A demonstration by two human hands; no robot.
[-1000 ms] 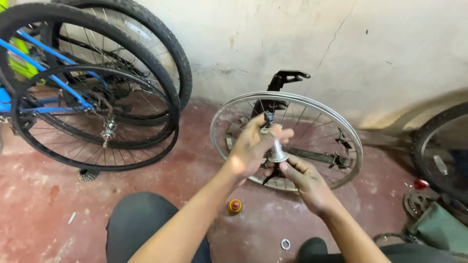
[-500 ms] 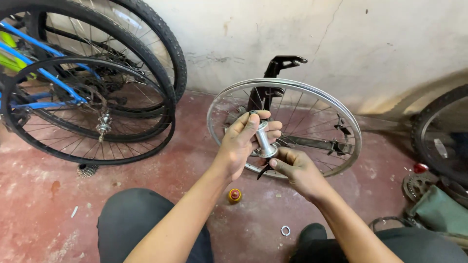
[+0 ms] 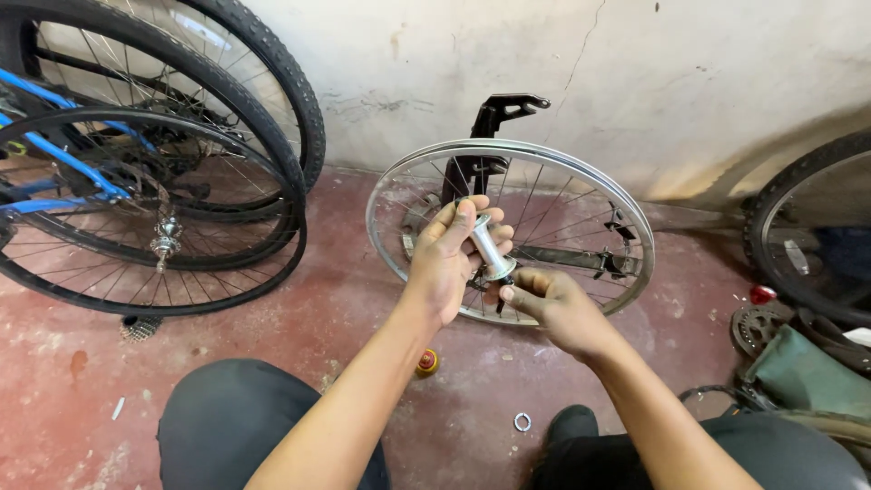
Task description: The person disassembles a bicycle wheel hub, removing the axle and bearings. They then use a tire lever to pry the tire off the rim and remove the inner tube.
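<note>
My left hand [image 3: 451, 261] grips a shiny silver wheel hub [image 3: 491, 247], held tilted in front of me with its top end between my fingers. My right hand [image 3: 553, 307] is closed around a small dark tool at the hub's lower end, fingers curled. Behind both hands a bare silver spoked rim [image 3: 599, 195] leans against a black stand [image 3: 494, 122] near the wall.
Tyred bicycle wheels and a blue frame [image 3: 63, 159] stand at the left. Another tyre [image 3: 798, 227] and a green bag [image 3: 803, 377] with a sprocket [image 3: 751, 328] are at the right. A small orange-capped bottle [image 3: 426, 363] and a metal ring [image 3: 523, 421] lie on the red floor by my knees.
The hub has tipped from nearly upright to slanted, and both hands have shifted a little lower and left against the rim. My grip on the hub stays.
</note>
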